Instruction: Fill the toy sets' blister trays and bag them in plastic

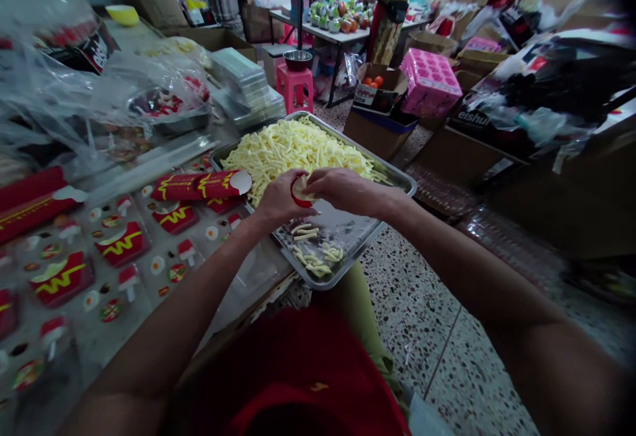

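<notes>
My left hand (277,199) is closed around a small red fries carton (304,203), its open mouth turned toward me. At that mouth, the fingers of my right hand (342,188) are pinched together; what they hold, if anything, is hidden. Both hands are above a metal tray (342,224). A large heap of pale yellow French-fry-shaped sticks (298,144) fills its far part. Several loose sticks (313,264) lie on the near end. Left of the tray, a nested stack of red cartons (199,185) with yellow markings rests on the table.
Printed clear plastic sheets (159,267) cover the table at left. Behind them are plastic bags (134,85) and stacked clear packs (243,81). A pink stool (295,85) holds a bowl. Cardboard boxes (380,124) crowd the right. Another person (390,12) stands by the far table.
</notes>
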Available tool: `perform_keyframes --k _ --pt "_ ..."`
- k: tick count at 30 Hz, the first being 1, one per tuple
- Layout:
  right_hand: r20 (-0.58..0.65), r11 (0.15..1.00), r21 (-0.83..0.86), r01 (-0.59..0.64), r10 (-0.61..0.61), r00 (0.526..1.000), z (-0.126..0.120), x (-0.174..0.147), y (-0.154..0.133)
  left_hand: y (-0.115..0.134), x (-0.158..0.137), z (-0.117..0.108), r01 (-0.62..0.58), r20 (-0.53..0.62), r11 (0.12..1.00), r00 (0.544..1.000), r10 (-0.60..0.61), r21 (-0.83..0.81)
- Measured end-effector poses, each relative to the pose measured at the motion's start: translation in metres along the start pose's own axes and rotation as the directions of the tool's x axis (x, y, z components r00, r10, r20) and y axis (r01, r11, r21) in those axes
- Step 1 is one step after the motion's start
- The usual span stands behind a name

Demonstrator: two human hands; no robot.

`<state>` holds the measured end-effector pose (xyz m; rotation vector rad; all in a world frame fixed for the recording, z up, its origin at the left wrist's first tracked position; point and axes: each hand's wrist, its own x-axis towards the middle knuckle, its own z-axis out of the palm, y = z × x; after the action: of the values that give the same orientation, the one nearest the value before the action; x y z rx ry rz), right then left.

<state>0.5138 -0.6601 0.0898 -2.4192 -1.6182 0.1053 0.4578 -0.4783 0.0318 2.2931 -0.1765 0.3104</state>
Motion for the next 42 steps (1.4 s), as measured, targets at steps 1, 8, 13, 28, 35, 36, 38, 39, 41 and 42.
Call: perform_keyframes --k 1,8,13,28,35,36,38,39,41,42 --pt "-0.031 1.000 0.011 -0.017 0.018 0.999 0.001 0.002 -0.002 0.000 -0.002 -0.001 -0.011 -0.029 1.000 1.000 0.011 -0.009" --pt "-0.301 0.921 0.293 -0.257 0.344 0.890 0.021 0.039 -0.019 0.002 -0.003 0.004 0.027 -0.136 0.998 0.990 -0.034 -0.052" --pt "-0.401 0.896 0.400 -0.193 0.361 0.842 0.027 0.019 -0.007 -0.015 -0.010 -0.012 0.045 -0.147 0.999 0.988 -0.046 -0.010" --pt "-0.059 0.994 0.102 -0.027 0.033 0.998 0.079 -0.018 -0.019 -0.025 -0.067 -0.063 0.202 -0.028 0.934 0.979 -0.203 0.294" --pt "-0.147 0.859 0.253 -0.444 0.488 0.860 0.110 -0.012 -0.019 0.002 -0.069 -0.049 0.127 0.115 0.836 0.969 -0.221 0.534" --pt "-0.160 0.808 0.328 -0.490 0.559 0.814 0.110 -0.010 -0.018 0.007 -0.067 -0.043 0.120 0.116 0.818 0.968 -0.221 0.562" --pt "-0.162 0.763 0.381 -0.522 0.611 0.775 0.108 -0.006 -0.018 0.016 -0.061 -0.031 0.116 0.118 0.780 0.964 -0.237 0.615" --pt "-0.156 0.766 0.363 -0.530 0.611 0.776 0.107 -0.004 -0.019 0.019 -0.057 -0.025 0.120 0.123 0.762 0.959 -0.254 0.636" --pt "-0.147 0.779 0.309 -0.546 0.606 0.782 0.105 -0.005 -0.020 0.021 -0.049 -0.019 0.145 0.123 0.739 0.947 -0.295 0.658" --pt "-0.140 0.788 0.302 -0.537 0.594 0.792 0.104 -0.006 -0.020 0.020 -0.046 -0.019 0.159 0.117 0.740 0.945 -0.307 0.653"
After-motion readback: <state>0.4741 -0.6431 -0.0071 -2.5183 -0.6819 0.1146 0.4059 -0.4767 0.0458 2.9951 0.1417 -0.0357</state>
